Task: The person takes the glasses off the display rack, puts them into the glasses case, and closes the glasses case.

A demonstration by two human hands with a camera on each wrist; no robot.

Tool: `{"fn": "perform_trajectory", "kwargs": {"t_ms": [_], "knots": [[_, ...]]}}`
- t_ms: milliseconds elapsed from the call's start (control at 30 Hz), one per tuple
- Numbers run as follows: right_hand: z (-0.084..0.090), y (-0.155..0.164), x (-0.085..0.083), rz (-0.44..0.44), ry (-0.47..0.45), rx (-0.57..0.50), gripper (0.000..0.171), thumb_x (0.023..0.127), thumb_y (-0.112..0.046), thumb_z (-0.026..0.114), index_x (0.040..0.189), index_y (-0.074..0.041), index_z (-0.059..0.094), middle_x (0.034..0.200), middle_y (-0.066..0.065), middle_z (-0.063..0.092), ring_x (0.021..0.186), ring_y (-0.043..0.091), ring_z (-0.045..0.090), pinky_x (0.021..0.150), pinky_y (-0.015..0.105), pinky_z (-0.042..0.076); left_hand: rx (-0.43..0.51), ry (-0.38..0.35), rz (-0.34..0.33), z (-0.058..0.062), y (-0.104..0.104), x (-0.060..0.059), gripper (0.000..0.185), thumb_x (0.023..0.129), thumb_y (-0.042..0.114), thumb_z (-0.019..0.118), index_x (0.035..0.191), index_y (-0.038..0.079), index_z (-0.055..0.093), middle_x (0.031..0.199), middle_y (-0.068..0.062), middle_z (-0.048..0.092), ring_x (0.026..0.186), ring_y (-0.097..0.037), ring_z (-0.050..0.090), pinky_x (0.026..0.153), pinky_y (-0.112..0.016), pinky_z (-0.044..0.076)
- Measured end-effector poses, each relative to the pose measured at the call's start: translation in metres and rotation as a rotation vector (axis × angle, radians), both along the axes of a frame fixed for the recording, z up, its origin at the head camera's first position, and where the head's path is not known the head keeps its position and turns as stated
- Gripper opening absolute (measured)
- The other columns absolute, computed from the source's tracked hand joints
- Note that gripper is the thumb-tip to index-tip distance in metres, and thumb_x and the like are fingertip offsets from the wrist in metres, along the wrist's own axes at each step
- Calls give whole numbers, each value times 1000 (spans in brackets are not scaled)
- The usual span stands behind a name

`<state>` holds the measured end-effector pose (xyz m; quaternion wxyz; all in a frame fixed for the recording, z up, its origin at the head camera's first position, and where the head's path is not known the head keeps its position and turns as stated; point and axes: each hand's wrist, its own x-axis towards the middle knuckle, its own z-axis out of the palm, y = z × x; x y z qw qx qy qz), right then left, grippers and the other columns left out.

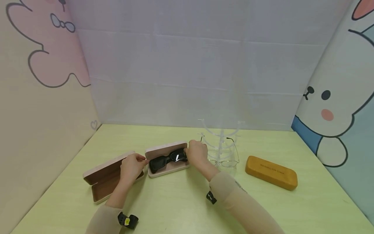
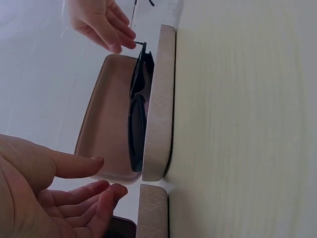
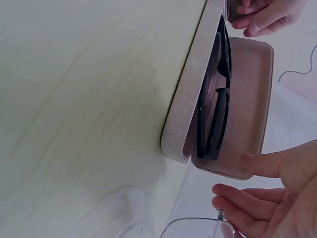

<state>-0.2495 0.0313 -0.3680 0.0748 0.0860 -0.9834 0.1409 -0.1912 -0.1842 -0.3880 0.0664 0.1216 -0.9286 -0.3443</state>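
Black sunglasses (image 1: 168, 160) lie unfolded-side up in a pale pink glasses case (image 1: 169, 169), whose lid stands raised behind them. My left hand (image 1: 131, 167) is at the case's left end, thumb and fingers apart with nothing between them in the left wrist view. At the opposite end is my right hand (image 1: 197, 152); in the right wrist view its thumb (image 3: 265, 165) overlaps the lid's inner corner while the other fingers stay outside the lid. A second glasses case (image 1: 106, 188), brown inside, stands with its lid up to the left, partly hidden by my left hand and forearm.
A clear glasses stand (image 1: 221, 143) rises behind my right hand, with thin wire-framed glasses (image 1: 229, 163) on its lower level. To the right lies a closed mustard-yellow glasses case (image 1: 271, 172). White sheeting (image 1: 187, 65) backs the table, with printed panels on both sides.
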Motion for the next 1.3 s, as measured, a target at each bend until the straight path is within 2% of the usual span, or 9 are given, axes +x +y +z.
{"fn": "perform_trajectory", "kwargs": {"t_ms": [133, 200, 300, 467, 667, 800, 1100, 1300], "knots": [[-1, -1, -1, 23, 4, -57, 38, 86, -30, 61, 116, -6, 59, 96, 13, 68, 83, 30, 65, 73, 40, 49, 4, -5, -21, 6, 3, 2, 40, 84, 23, 63, 115, -2, 59, 97, -20, 67, 87, -35, 63, 74, -47, 48], [-1, -1, -1, 43, 3, -93, 39, 88, -28, 59, 123, -9, 56, 103, 12, 67, 87, 30, 65, 76, 41, 49, 7, -2, -34, 8, 6, 1, 47, 85, 25, 62, 123, -2, 53, 101, -22, 65, 89, -36, 63, 74, -47, 48], [-1, -2, 0, 55, 0, -136, 33, 89, -27, 58, 117, -11, 60, 103, 11, 67, 87, 31, 65, 73, 42, 50, 26, 1, -50, 10, 8, -1, 53, 86, 29, 61, 128, -1, 49, 104, -23, 64, 87, -34, 64, 70, -44, 49], [1, -1, 3, 48, 0, -177, 25, 89, -27, 58, 106, -10, 63, 95, 11, 69, 79, 30, 65, 61, 38, 50, 116, -3, -18, 9, 7, -5, 49, 88, 37, 56, 124, 3, 53, 101, -21, 66, 76, -25, 68, 55, -30, 48], [3, 2, 6, 59, 3, -181, 20, 89, -27, 57, 98, -10, 63, 88, 10, 69, 70, 27, 63, 56, 35, 48, 137, 46, -9, 8, 7, -8, 40, 89, 40, 54, 104, 4, 62, 79, -15, 69, 65, -24, 66, 43, -26, 40], [4, 3, 10, 71, -8, -173, 19, 89, -27, 57, 96, -10, 63, 83, 10, 68, 65, 24, 61, 53, 33, 46, 126, 45, -8, 8, 5, -8, 36, 88, 37, 57, 97, 3, 62, 68, -10, 67, 58, -23, 63, 39, -27, 36], [4, 5, 25, 100, 17, -153, 13, 89, -23, 58, 84, -11, 59, 67, 4, 62, 52, 16, 50, 46, 27, 38, 171, 25, -37, 6, 2, -1, 27, 87, 31, 60, 99, 7, 60, 90, -16, 69, 63, -21, 65, 44, -27, 41], [4, 8, 33, 99, -7, -176, 13, 86, -22, 62, 85, -10, 59, 57, 2, 55, 48, 13, 43, 44, 24, 32, 158, 14, -97, 2, 0, 1, 34, 88, 31, 59, 114, 8, 62, 94, -17, 68, 58, -17, 62, 42, -26, 39]]}}
